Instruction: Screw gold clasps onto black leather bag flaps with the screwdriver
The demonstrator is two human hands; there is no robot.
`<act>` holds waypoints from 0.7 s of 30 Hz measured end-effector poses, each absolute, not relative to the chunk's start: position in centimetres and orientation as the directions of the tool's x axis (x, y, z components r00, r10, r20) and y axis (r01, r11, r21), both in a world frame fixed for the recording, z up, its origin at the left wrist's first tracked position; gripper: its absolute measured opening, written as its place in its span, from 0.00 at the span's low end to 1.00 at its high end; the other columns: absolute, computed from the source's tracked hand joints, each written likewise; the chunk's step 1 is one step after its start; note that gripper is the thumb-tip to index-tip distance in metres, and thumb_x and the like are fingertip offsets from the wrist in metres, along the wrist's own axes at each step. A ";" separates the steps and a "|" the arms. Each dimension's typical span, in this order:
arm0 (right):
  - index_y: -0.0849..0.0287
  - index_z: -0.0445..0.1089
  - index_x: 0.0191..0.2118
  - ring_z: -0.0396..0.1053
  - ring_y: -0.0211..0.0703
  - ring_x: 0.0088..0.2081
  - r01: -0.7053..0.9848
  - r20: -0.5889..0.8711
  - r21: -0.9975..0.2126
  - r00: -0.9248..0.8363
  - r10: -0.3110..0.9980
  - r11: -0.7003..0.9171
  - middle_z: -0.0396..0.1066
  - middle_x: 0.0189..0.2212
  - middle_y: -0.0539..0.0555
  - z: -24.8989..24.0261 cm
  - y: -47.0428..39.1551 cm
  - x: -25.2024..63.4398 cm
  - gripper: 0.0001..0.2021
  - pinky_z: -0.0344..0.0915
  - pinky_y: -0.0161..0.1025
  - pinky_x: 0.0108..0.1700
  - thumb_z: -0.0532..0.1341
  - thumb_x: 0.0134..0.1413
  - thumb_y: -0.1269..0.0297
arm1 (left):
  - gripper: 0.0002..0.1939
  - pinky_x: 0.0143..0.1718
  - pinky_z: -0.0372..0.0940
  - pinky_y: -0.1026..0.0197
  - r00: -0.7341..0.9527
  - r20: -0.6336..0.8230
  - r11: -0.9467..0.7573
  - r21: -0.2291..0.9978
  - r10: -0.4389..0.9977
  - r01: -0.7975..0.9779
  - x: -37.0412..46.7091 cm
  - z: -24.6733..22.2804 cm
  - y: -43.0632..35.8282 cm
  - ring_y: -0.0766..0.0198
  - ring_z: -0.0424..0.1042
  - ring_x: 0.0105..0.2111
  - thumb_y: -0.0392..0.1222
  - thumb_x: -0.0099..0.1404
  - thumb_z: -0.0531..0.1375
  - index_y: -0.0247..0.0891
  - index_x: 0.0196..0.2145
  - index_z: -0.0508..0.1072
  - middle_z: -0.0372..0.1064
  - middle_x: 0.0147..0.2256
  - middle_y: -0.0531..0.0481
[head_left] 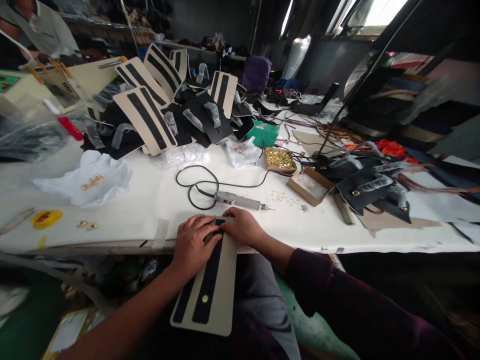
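- Fingers hide the far stretch of the black strips (pixel 210 280) on a beige panel (pixel 226 285), and whatever they press there cannot be made out
- The panel's underside is out of sight, as are some fingertips of the right hand (pixel 243 226)
- At upper left, a person in a striped shirt (pixel 56 31) is cut off by the frame; the dark clutter at far right is blurred
- The panel slopes from the worker's lap to the edge of the white table (pixel 150 192), its long axis running away from the body, far end leaning slightly right, the round stud (pixel 205 299) toward the near end
- The right hand grasps the far edge, thumb on top; the left hand (pixel 193 245) lies over the panel with bent fingers, its grip impossible to tell
- Beyond them, a grey rotary tool (pixel 240 200) points rightward
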State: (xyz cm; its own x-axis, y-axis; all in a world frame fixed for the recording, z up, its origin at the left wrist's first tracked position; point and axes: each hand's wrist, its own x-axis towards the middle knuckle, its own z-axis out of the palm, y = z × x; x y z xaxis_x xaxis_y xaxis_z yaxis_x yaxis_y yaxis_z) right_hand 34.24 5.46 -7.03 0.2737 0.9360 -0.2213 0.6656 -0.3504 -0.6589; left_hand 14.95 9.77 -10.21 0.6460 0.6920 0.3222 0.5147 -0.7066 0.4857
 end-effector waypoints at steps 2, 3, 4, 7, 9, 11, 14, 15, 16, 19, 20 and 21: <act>0.56 0.77 0.49 0.75 0.49 0.43 0.668 -0.201 -0.661 0.282 0.938 -0.342 0.79 0.41 0.55 -7.1 5.3 34.1 0.16 0.66 0.41 0.45 0.68 0.54 0.60 | 0.09 0.57 0.64 0.41 0.651 0.339 -0.722 0.470 0.679 0.508 14.9 -10.4 9.9 0.47 0.70 0.58 0.44 0.70 0.64 0.48 0.46 0.82 0.78 0.56 0.50; 0.56 0.76 0.50 0.75 0.50 0.44 0.670 -0.190 -0.661 0.287 0.939 -0.339 0.79 0.43 0.56 -7.0 5.2 34.0 0.17 0.67 0.42 0.47 0.68 0.54 0.60 | 0.09 0.56 0.64 0.41 0.653 0.348 -0.729 0.462 0.673 0.504 14.8 -10.6 10.0 0.46 0.70 0.58 0.44 0.70 0.63 0.48 0.46 0.82 0.78 0.56 0.49; 0.56 0.76 0.51 0.75 0.50 0.46 0.672 -0.179 -0.660 0.293 0.939 -0.336 0.79 0.45 0.56 -7.0 5.0 33.9 0.18 0.67 0.42 0.48 0.68 0.54 0.60 | 0.09 0.56 0.64 0.41 0.656 0.357 -0.737 0.456 0.665 0.500 14.8 -10.7 10.0 0.46 0.70 0.58 0.44 0.70 0.63 0.48 0.45 0.82 0.78 0.55 0.49; 0.56 0.75 0.52 0.75 0.50 0.48 0.673 -0.097 -0.678 0.314 0.944 -0.294 0.77 0.50 0.57 -6.6 3.9 33.5 0.19 0.68 0.42 0.51 0.68 0.55 0.60 | 0.09 0.56 0.64 0.41 0.659 0.385 -0.756 0.444 0.646 0.481 14.7 -11.1 10.1 0.45 0.71 0.58 0.45 0.70 0.63 0.48 0.45 0.82 0.79 0.55 0.49; 0.56 0.76 0.51 0.76 0.47 0.45 0.650 0.008 -0.723 0.348 0.937 -0.235 0.76 0.49 0.56 -6.2 2.5 33.9 0.17 0.69 0.41 0.50 0.68 0.57 0.60 | 0.09 0.56 0.65 0.41 0.654 0.406 -0.763 0.444 0.638 0.469 14.7 -11.2 10.2 0.45 0.72 0.57 0.46 0.70 0.63 0.48 0.45 0.82 0.79 0.55 0.49; 0.56 0.76 0.48 0.76 0.42 0.40 0.610 0.118 -0.771 0.418 0.901 -0.181 0.76 0.46 0.55 -6.0 0.9 35.3 0.12 0.70 0.38 0.44 0.66 0.61 0.60 | 0.09 0.56 0.65 0.41 0.647 0.424 -0.768 0.448 0.634 0.458 14.7 -11.4 10.2 0.45 0.72 0.56 0.47 0.70 0.63 0.49 0.44 0.82 0.79 0.54 0.50; 0.58 0.77 0.44 0.76 0.41 0.38 0.616 0.215 -0.753 0.563 0.798 -0.232 0.77 0.41 0.55 -6.4 -1.9 39.8 0.10 0.70 0.36 0.41 0.62 0.65 0.59 | 0.08 0.55 0.66 0.42 0.645 0.446 -0.778 0.455 0.620 0.433 14.7 -11.6 10.4 0.45 0.73 0.56 0.48 0.69 0.64 0.49 0.44 0.82 0.80 0.53 0.50; 0.58 0.77 0.44 0.76 0.42 0.38 0.642 0.226 -0.707 0.603 0.765 -0.296 0.78 0.40 0.55 -6.6 -2.8 41.7 0.11 0.70 0.37 0.43 0.61 0.65 0.59 | 0.09 0.56 0.67 0.43 0.646 0.454 -0.783 0.454 0.614 0.424 14.7 -11.7 10.4 0.45 0.73 0.55 0.47 0.69 0.63 0.49 0.44 0.82 0.80 0.53 0.50; 0.58 0.78 0.45 0.75 0.42 0.37 0.663 0.233 -0.646 0.644 0.729 -0.379 0.78 0.39 0.55 -7.0 -3.5 43.6 0.11 0.70 0.37 0.43 0.61 0.65 0.59 | 0.09 0.56 0.67 0.43 0.646 0.461 -0.788 0.452 0.608 0.419 14.7 -11.9 10.5 0.46 0.73 0.55 0.47 0.70 0.63 0.49 0.44 0.82 0.80 0.53 0.50; 0.59 0.79 0.45 0.74 0.44 0.35 0.658 0.227 -0.562 0.706 0.671 -0.502 0.78 0.39 0.56 -8.1 -4.9 48.7 0.13 0.69 0.40 0.42 0.60 0.63 0.60 | 0.10 0.56 0.66 0.42 0.645 0.469 -0.793 0.434 0.604 0.427 14.7 -12.3 10.6 0.45 0.73 0.55 0.49 0.70 0.63 0.49 0.45 0.82 0.80 0.53 0.49; 0.59 0.79 0.46 0.74 0.45 0.35 0.657 0.221 -0.544 0.712 0.666 -0.522 0.78 0.39 0.56 -8.4 -5.0 49.9 0.13 0.68 0.41 0.42 0.60 0.62 0.61 | 0.10 0.56 0.66 0.42 0.644 0.469 -0.793 0.429 0.604 0.431 14.6 -12.4 10.6 0.45 0.73 0.55 0.50 0.70 0.63 0.49 0.45 0.82 0.80 0.54 0.49; 0.58 0.80 0.47 0.73 0.45 0.35 0.661 0.214 -0.524 0.713 0.668 -0.538 0.78 0.39 0.56 -8.8 -5.0 50.9 0.13 0.67 0.40 0.42 0.60 0.62 0.61 | 0.11 0.57 0.65 0.42 0.643 0.471 -0.794 0.426 0.604 0.434 14.6 -12.6 10.6 0.45 0.73 0.56 0.51 0.71 0.63 0.48 0.45 0.82 0.79 0.54 0.49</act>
